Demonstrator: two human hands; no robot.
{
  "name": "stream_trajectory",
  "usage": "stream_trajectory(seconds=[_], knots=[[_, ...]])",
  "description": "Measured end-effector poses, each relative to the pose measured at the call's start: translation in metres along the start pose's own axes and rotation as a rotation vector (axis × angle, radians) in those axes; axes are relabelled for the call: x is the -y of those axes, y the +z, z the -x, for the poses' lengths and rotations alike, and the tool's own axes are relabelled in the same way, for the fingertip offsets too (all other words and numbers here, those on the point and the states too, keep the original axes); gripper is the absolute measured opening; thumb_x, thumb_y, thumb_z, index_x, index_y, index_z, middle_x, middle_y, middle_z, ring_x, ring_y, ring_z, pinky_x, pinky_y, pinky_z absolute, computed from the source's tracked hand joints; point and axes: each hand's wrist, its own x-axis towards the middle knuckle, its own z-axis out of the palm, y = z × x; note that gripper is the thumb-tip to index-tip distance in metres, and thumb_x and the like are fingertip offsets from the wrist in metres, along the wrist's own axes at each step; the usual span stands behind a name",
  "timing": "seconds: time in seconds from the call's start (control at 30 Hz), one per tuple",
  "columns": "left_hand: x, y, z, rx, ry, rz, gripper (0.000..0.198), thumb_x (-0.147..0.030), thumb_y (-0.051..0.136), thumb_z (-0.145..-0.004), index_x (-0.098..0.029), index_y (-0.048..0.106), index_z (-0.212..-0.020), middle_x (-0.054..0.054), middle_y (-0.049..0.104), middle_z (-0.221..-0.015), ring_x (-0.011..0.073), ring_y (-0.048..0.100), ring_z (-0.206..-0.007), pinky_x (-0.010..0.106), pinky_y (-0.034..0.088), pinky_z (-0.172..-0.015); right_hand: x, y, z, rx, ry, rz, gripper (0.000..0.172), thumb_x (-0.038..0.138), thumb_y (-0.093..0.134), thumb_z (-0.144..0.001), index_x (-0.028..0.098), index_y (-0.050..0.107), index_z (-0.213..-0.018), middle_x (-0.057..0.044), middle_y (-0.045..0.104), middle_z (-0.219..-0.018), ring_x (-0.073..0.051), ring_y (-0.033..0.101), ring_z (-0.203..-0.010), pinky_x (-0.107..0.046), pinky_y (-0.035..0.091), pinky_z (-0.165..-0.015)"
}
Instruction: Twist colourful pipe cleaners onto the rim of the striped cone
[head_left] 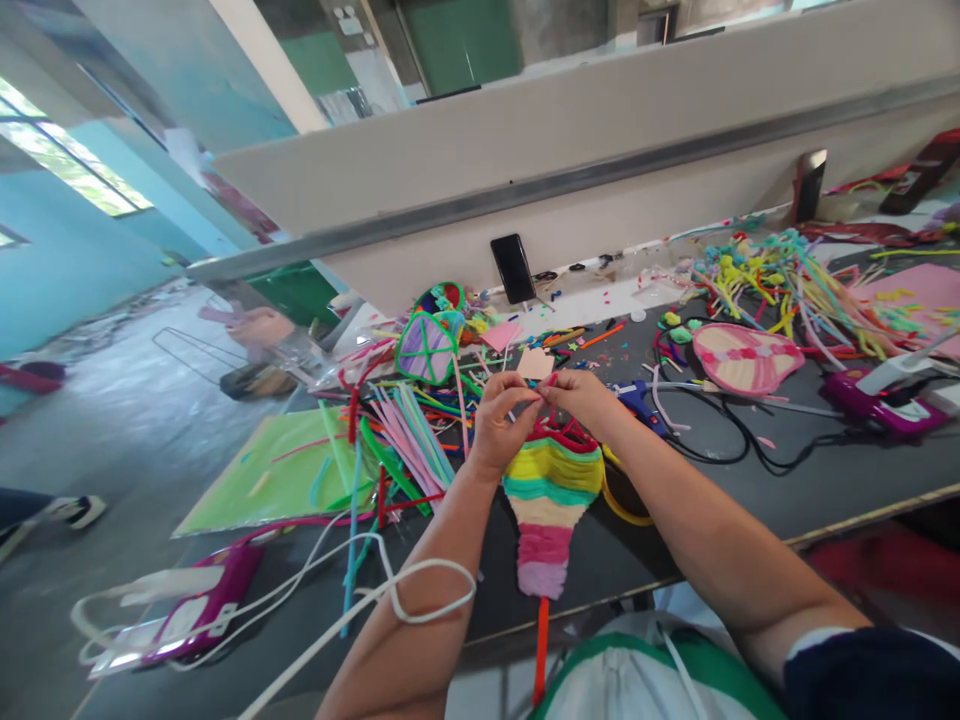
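Observation:
Both my hands meet over the top end of a striped pipe-cleaner craft piece (551,505). It has red, yellow, teal, cream, pink and lilac bands. My left hand (504,415) is closed in a pinch, thumb against fingertips. Fingertip to fingertip with it, my right hand (579,402) pinches too. A bit of red or pink shows between them, but what they hold is too small to make out. From the piece's narrow lower end an orange pipe cleaner (541,650) hangs past the table edge. A yellow ring (626,510) lies partly under my right forearm.
Pink and mint pipe cleaners (412,435) lie left, beside a green sheet (270,470). A blue glue gun (641,405) with a black cord is at right. A phone (513,268) leans on the partition. White cables (390,585) cross my left forearm. Another person's blurred hand (259,328) shows left.

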Motion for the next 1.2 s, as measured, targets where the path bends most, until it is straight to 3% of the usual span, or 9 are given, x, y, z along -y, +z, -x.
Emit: stream_trajectory(seconds=[0.17, 0.27, 0.4, 0.47, 0.57, 0.77, 1.03, 1.1, 1.2], knots=[[0.000, 0.001, 0.002, 0.084, -0.064, 0.112, 0.008, -0.017, 0.068, -0.074, -0.019, 0.067, -0.081, 0.005, 0.052, -0.096, 0.0178, 0.054, -0.093, 0.034, 0.044, -0.086, 0.001, -0.004, 0.001, 0.070, 0.033, -0.128, 0.014, 0.025, 0.068, -0.061, 0.014, 0.065, -0.071, 0.002, 0.061, -0.059, -0.009, 0.051, -0.054, -0.022, 0.039, -0.055], [0.005, 0.001, 0.005, 0.109, -0.234, 0.383, 0.015, -0.020, 0.066, -0.074, -0.019, 0.065, -0.089, 0.006, 0.055, -0.100, 0.0192, 0.055, -0.096, 0.034, 0.044, -0.087, -0.002, -0.004, 0.000, 0.053, 0.001, -0.039, 0.013, 0.021, 0.066, -0.062, 0.015, 0.065, -0.073, 0.003, 0.059, -0.058, -0.008, 0.048, -0.050, -0.021, 0.036, -0.050], [0.015, 0.002, 0.006, -0.003, -0.513, 0.768, 0.018, -0.026, 0.060, -0.076, -0.018, 0.061, -0.092, 0.004, 0.060, -0.092, 0.0158, 0.058, -0.085, 0.030, 0.047, -0.077, -0.006, -0.004, -0.001, 0.041, 0.003, 0.080, 0.012, 0.016, 0.062, -0.064, 0.015, 0.065, -0.075, 0.004, 0.058, -0.056, -0.008, 0.047, -0.047, -0.020, 0.035, -0.048], [0.018, 0.002, 0.006, -0.011, -0.618, 0.862, 0.016, -0.028, 0.060, -0.077, -0.017, 0.060, -0.090, 0.003, 0.061, -0.085, 0.0143, 0.059, -0.078, 0.028, 0.048, -0.072, -0.006, -0.004, -0.001, 0.046, -0.010, 0.082, 0.012, 0.016, 0.061, -0.064, 0.015, 0.065, -0.076, 0.003, 0.060, -0.057, -0.008, 0.049, -0.049, -0.021, 0.038, -0.049], [0.021, 0.003, 0.007, 0.067, -0.704, 0.909, 0.018, -0.029, 0.063, -0.077, -0.017, 0.060, -0.090, 0.002, 0.062, -0.079, 0.0134, 0.060, -0.070, 0.028, 0.048, -0.067, -0.005, -0.005, -0.001, 0.067, -0.031, 0.030, 0.012, 0.017, 0.061, -0.066, 0.015, 0.064, -0.078, 0.002, 0.064, -0.062, -0.010, 0.056, -0.054, -0.022, 0.043, -0.054], [0.023, 0.004, 0.010, 0.152, -0.654, 0.801, 0.025, -0.025, 0.071, -0.071, -0.016, 0.061, -0.092, 0.004, 0.067, -0.084, 0.0142, 0.062, -0.072, 0.028, 0.049, -0.068, -0.001, -0.005, -0.002, 0.008, -0.049, 0.059, 0.013, 0.020, 0.061, -0.072, 0.017, 0.062, -0.084, 0.001, 0.065, -0.063, -0.011, 0.058, -0.054, -0.022, 0.044, -0.054], [0.017, 0.013, 0.008, -0.033, -0.459, 0.488, 0.010, -0.025, 0.070, -0.072, -0.017, 0.066, -0.077, 0.001, 0.065, -0.076, 0.0136, 0.061, -0.070, 0.027, 0.048, -0.069, 0.009, 0.003, 0.003, -0.085, -0.004, 0.165, 0.006, 0.019, 0.063, -0.070, 0.017, 0.058, -0.071, 0.003, 0.062, -0.056, -0.011, 0.057, -0.052, -0.021, 0.040, -0.051], [0.016, 0.014, 0.007, -0.111, -0.457, 0.517, 0.009, -0.024, 0.070, -0.072, -0.017, 0.065, -0.074, 0.001, 0.065, -0.079, 0.0134, 0.061, -0.074, 0.027, 0.049, -0.073, 0.008, 0.003, 0.004, -0.102, -0.003, 0.132, 0.010, 0.023, 0.065, -0.069, 0.017, 0.058, -0.067, 0.002, 0.063, -0.056, -0.011, 0.055, -0.051, -0.022, 0.040, -0.050], [0.019, 0.010, 0.005, -0.183, -0.579, 0.766, 0.012, -0.026, 0.068, -0.074, -0.018, 0.059, -0.078, 0.002, 0.067, -0.087, 0.0148, 0.064, -0.084, 0.031, 0.049, -0.080, 0.006, -0.001, 0.004, -0.139, -0.007, -0.003, 0.019, 0.029, 0.071, -0.065, 0.017, 0.057, -0.064, 0.000, 0.067, -0.065, -0.011, 0.057, -0.055, -0.023, 0.043, -0.053]])
